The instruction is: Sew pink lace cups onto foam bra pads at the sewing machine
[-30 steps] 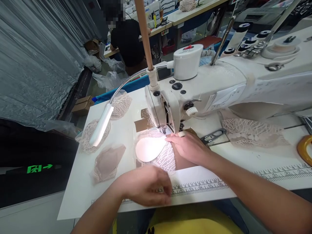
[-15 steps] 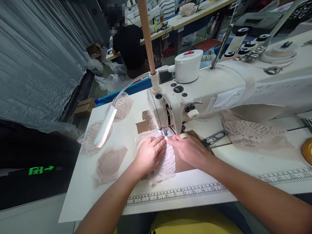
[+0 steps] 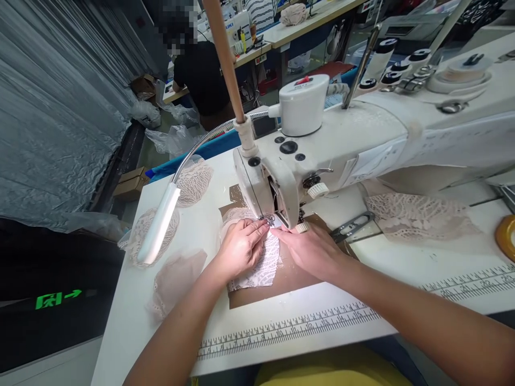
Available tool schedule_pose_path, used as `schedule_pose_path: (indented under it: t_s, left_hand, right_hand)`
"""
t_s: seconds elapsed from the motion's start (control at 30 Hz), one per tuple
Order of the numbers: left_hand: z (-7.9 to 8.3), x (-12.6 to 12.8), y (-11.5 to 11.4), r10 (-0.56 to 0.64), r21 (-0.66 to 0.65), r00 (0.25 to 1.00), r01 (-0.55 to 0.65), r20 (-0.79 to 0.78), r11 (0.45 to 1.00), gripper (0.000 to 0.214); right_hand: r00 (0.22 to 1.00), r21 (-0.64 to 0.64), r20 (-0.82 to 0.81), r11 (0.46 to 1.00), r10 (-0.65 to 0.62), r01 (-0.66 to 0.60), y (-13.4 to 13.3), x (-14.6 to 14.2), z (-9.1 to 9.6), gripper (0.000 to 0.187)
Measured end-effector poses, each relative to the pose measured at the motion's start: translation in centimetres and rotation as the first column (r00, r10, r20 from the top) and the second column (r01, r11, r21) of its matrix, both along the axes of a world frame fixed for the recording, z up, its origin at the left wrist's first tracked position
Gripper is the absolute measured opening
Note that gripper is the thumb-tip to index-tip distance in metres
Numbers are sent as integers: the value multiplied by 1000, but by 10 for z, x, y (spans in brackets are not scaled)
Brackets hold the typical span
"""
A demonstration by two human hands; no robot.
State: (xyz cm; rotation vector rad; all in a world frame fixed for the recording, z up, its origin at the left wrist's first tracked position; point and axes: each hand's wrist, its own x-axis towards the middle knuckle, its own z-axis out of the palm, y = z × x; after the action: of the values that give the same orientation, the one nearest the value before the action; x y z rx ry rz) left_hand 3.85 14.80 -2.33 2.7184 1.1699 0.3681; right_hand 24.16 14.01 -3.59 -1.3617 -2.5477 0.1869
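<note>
Head view: the lace piece [image 3: 262,267] lies at centre frame, its far edge beneath the sewing machine [image 3: 330,139] needle. The left hand [image 3: 240,247] and right hand [image 3: 310,251] press it down, fingers spread flat, clasping nothing. Thread snips [image 3: 354,225] lie just right.

Gooseneck lamp [image 3: 159,230], thread snips [image 3: 353,225], spare lace cups [image 3: 193,179], printed ruler [image 3: 289,329]

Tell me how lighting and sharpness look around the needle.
Head view: strong light under the white sewing machine nearly washes out the white lace piece by left hand and right hand; no motion blur; the printed ruler strip bows from lens distortion.
</note>
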Motion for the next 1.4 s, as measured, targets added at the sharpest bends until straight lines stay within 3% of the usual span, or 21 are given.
schedule_pose_path:
  t_s: [0.4, 0.7, 1.0, 1.13, 1.27, 1.33, 1.4]
  left_hand:
    - [-3, -7, 10, -18, -22, 1000, 19, 25, 1000, 40]
    - [-13, -9, 5, 120, 20, 993, -120, 7, 993, 40]
    - [-13, -6, -5, 255, 24, 964, -254, -71, 967, 46]
    - [-1, -12, -21, 425, 13, 904, -425, -50, 905, 44]
    - [16, -46, -57, 513, -4, 858, -513, 13, 858, 44]
    - [18, -76, -81, 650, 53, 759, -651, 40, 757, 42]
    - [14, -108, -104, 809, 56, 583, -812, 76, 581, 35]
  right_hand:
    - [998, 9, 31, 999, 46, -47, -4, 1, 1, 41]
    - [997, 70, -65, 997, 50, -45, -6, 3, -4, 39]
    - [997, 131, -49, 990, 56, -49, -8, 1, -8, 40]
    - [994, 152, -84, 987, 65, -52, -6, 3, -15, 40]
    - [989, 153, -102, 984, 103, -87, -4, 6, -18, 40]
    - [986, 131, -106, 985, 125, -111, -4, 6, -17, 41]
    - [984, 108, -120, 987, 133, -120, -4, 7, -14, 41]
